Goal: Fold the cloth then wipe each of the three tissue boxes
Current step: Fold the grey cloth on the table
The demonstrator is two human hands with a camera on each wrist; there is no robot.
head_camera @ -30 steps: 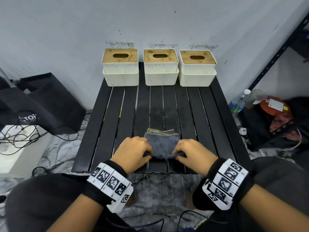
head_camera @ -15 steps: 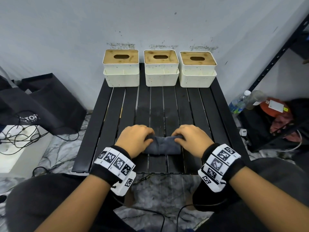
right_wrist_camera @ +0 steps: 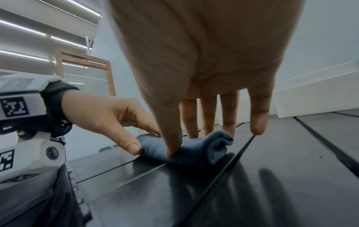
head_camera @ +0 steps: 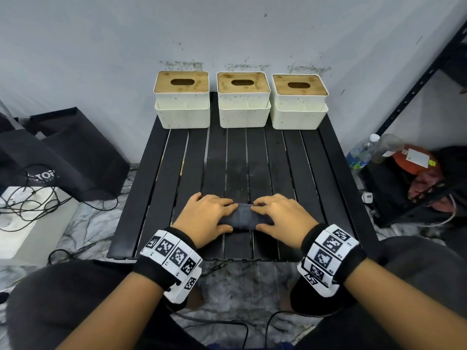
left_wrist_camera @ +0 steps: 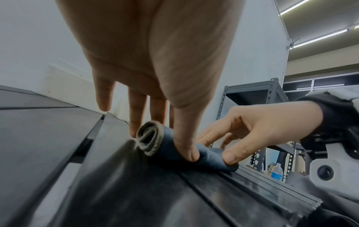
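A dark blue-grey cloth (head_camera: 242,219) lies as a narrow folded roll on the black slatted table (head_camera: 151,198), near its front edge. My left hand (head_camera: 222,215) holds its left end and my right hand (head_camera: 261,215) its right end. On each hand the thumb sits on the near side and the fingers reach over the far side. The left wrist view shows the cloth's (left_wrist_camera: 169,147) layered end under my thumb. In the right wrist view the cloth (right_wrist_camera: 196,151) is pinched the same way. Three cream tissue boxes with wooden lids (head_camera: 182,99) (head_camera: 243,99) (head_camera: 299,101) stand in a row at the back.
A black bag (head_camera: 63,147) and a white box with cables (head_camera: 25,218) sit on the floor to the left. Bottles (head_camera: 361,152) and a black metal rack (head_camera: 417,84) stand to the right. The wall rises right behind the boxes.
The cloth lay as a wider flat piece; both hands turned its near edge over away from me, and it is now a narrow roll. The hands have drawn closer together on it.
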